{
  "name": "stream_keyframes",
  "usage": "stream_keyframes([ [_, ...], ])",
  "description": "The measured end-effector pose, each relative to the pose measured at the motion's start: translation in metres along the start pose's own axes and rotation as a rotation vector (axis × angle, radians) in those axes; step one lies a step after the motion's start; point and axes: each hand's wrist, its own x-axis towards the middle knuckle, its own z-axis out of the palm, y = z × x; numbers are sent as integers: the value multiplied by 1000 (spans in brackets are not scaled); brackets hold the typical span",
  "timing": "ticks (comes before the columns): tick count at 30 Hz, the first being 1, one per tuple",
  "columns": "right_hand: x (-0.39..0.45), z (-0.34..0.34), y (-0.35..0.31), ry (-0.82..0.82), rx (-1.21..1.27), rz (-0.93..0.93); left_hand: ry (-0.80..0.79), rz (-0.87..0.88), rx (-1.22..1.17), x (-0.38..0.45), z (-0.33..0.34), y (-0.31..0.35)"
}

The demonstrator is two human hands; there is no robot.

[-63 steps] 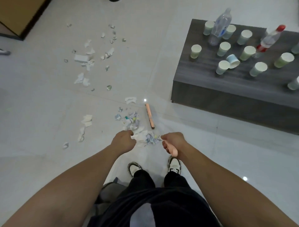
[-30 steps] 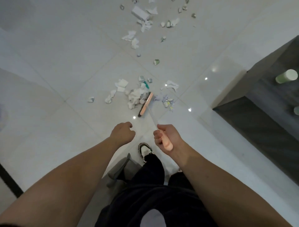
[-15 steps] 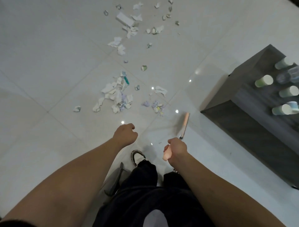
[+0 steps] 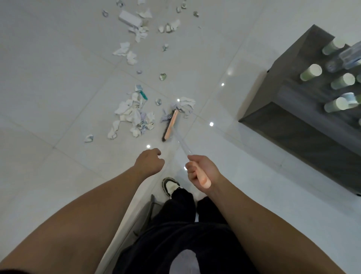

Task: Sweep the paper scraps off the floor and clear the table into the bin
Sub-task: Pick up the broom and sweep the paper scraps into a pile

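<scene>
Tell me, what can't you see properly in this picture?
- Left hand: head view shows only its back, so anything in the curled fingers is hidden.
- Cups and bottle on the table: blurred, and cut off by the right edge.
- Grey thing by the legs: mostly hidden behind the trousers.
- Farthest paper scraps: cut off by the top edge.

Blurred cups [image 4: 310, 72] on table [image 4: 304, 125], cut by right edge

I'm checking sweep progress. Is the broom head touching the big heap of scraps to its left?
Apart. The head view shows bare tile between the broom head and the big heap of scraps; only smaller scraps lie against its far end.
</scene>
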Motion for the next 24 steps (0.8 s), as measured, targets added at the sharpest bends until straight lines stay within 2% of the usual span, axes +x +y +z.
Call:
stream_keyframes([
  [3,-10,16,-3,21,-128,-69,24,-4,-6,0,-11,1],
  [7,-15,32,-10,180,-264,-176,56,-7,-21,2,-26,5],
  [15,-1,25,-56,420,-302,-296,119,-29,-86,6,-49,15],
  [20,16,44,-90,394,-291,-265,177,-56,-140,15,-65,13],
  [24,36,76,-116,257,-291,-206,160,-108,-96,20,-75,0],
])
